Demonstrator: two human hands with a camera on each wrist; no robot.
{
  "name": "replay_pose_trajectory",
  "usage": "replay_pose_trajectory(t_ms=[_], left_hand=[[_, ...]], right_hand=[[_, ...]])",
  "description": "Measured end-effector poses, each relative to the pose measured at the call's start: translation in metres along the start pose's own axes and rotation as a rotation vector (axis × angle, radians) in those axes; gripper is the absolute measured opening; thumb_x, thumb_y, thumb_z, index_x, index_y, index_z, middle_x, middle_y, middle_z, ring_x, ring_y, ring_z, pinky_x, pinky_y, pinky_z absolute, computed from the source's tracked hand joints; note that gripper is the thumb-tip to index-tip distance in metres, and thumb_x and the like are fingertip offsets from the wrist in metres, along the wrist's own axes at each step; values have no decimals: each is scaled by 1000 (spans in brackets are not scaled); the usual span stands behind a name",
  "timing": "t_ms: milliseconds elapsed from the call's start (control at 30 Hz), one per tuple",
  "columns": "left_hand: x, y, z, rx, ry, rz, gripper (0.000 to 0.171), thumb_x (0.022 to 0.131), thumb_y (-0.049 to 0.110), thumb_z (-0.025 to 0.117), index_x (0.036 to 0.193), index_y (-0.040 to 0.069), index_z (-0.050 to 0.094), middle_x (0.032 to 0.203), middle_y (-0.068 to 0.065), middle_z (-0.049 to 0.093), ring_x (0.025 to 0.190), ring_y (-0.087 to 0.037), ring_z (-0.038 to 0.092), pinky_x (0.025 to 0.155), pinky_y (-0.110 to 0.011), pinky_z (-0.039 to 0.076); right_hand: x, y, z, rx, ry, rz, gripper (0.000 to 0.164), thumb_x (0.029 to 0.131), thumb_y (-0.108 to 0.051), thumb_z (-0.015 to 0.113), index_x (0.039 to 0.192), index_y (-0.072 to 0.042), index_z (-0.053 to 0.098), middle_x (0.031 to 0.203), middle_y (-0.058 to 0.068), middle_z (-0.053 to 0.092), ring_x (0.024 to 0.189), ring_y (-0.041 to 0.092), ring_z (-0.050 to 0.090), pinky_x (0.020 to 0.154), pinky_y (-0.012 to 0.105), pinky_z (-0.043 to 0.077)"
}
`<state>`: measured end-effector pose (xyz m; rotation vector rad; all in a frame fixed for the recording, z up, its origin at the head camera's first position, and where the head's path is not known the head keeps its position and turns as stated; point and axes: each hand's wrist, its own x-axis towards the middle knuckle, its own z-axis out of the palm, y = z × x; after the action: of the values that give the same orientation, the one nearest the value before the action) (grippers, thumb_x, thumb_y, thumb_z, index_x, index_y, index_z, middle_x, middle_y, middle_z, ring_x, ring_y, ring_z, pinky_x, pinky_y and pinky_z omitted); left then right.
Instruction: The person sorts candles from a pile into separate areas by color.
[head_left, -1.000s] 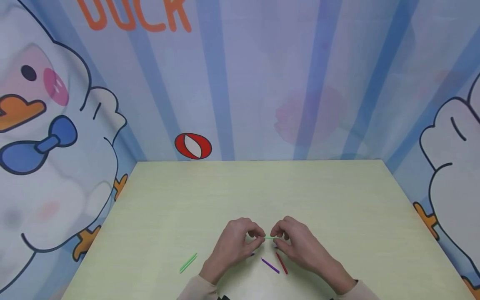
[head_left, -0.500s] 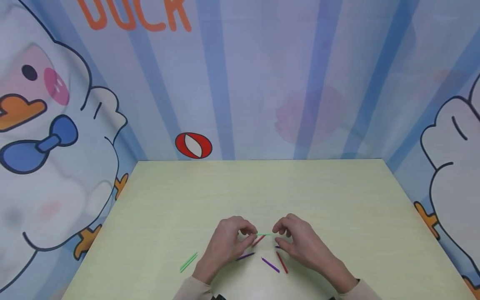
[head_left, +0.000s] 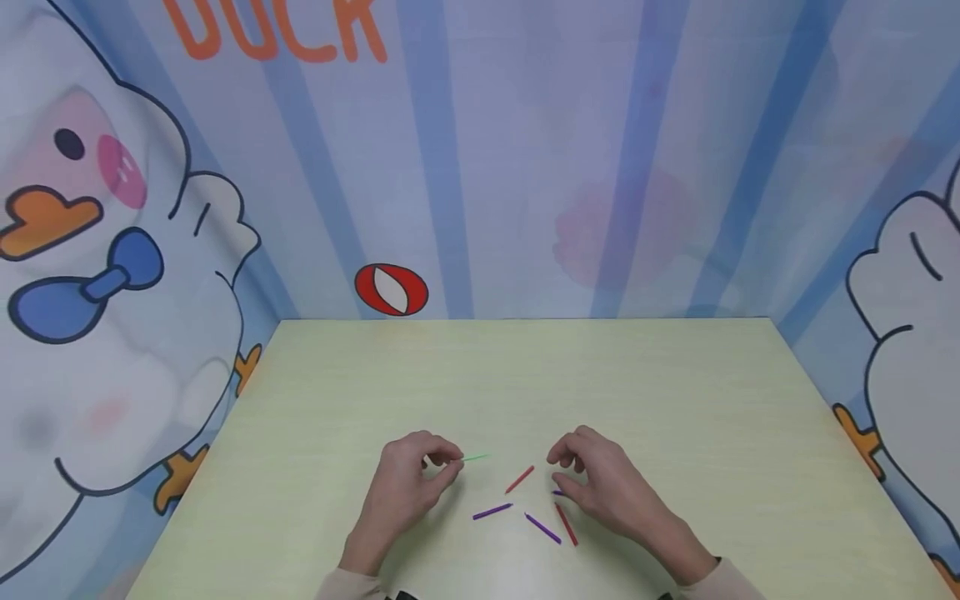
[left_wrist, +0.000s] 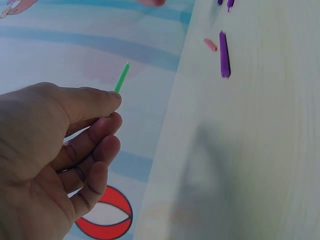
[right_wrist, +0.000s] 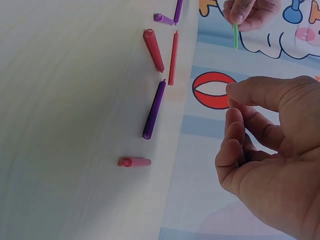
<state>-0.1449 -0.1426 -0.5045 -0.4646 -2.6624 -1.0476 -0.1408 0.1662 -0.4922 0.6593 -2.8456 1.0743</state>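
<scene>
Green is the thin candle (head_left: 476,457) that the left hand (head_left: 408,475) has in its grip, pinched at one end between thumb and fingertips. Its long axis runs almost level across the head view and points out from the left fingers towards the side of the right hand (head_left: 603,483); the free end carries a fine tip which looks like a wick. The left hand is thus the nearer one, and the right hand is well apart from this free end. The right grip holds nothing: the fingers are loosely bent, with a small gap between thumb and forefinger. In my judgement, the relation that counts is this line between the two hands: if prolonged, it would pass slightly on the far side of the right fingertips. Below this line, on the bench (head_left: 517,375), a red candle (head_left: 520,479) lies aslant between the hands, its far end nearer to the right one. At the near side lie a purple candle (head_left: 492,511), another purple candle (head_left: 542,528) and a second red candle (head_left: 566,525).
</scene>
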Motion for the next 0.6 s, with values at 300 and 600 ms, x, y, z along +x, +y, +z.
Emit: replay_pose_trajectory(t_ms=[300, 600], left_hand=[[-13, -18, -22, 25, 61, -77, 22, 89, 3, 91, 91, 24, 83, 85, 17, 73, 80, -8, 68, 75, -29, 57], [-31, -38, -40, 55, 118, -162, 19, 88, 3, 92, 91, 20, 84, 83, 14, 72, 79, -9, 67, 74, -30, 56]], right_hand=[[-1, 0, 2, 6, -2, 3, 20, 95, -2, 84, 109, -14, 76, 103, -6, 67, 91, 7, 59, 81, 27, 57], [-1, 0, 1, 4, 2, 2, 20, 95, -1, 84, 109, -14, 76, 103, -6, 66, 91, 7, 60, 81, 28, 58]])
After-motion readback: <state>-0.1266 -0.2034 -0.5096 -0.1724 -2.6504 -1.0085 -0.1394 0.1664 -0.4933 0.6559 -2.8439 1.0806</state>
